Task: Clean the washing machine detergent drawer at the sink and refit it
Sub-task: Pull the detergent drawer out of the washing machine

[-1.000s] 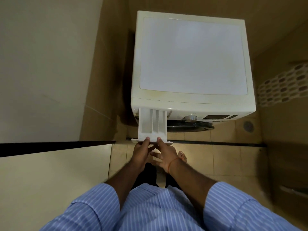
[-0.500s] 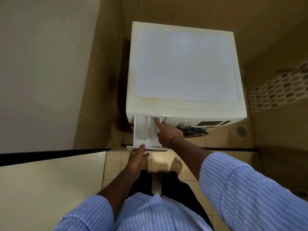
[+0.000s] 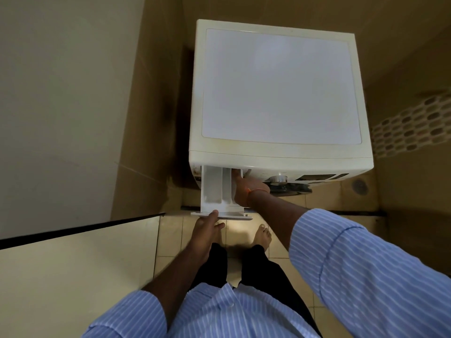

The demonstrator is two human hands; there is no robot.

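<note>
The white detergent drawer (image 3: 214, 191) stands pulled far out of the cream front-loading washing machine (image 3: 280, 89), at its top left corner. My left hand (image 3: 206, 228) holds the drawer's front panel from below, thumb on its top edge. My right hand (image 3: 246, 189) reaches into the drawer's right compartment, its fingers pointing to the back where the drawer meets the machine. The fingertips are hidden inside the slot.
A beige wall and a dark-edged ledge (image 3: 80, 230) close in on the left. A control dial (image 3: 279, 179) and the door rim sit right of the drawer. My bare foot (image 3: 262, 236) stands on the tiled floor; a floor drain (image 3: 358, 185) lies at right.
My right hand left the drawer's front edge and moved up into the drawer's right compartment, reaching deeper toward the machine. My left hand stayed on the front panel.
</note>
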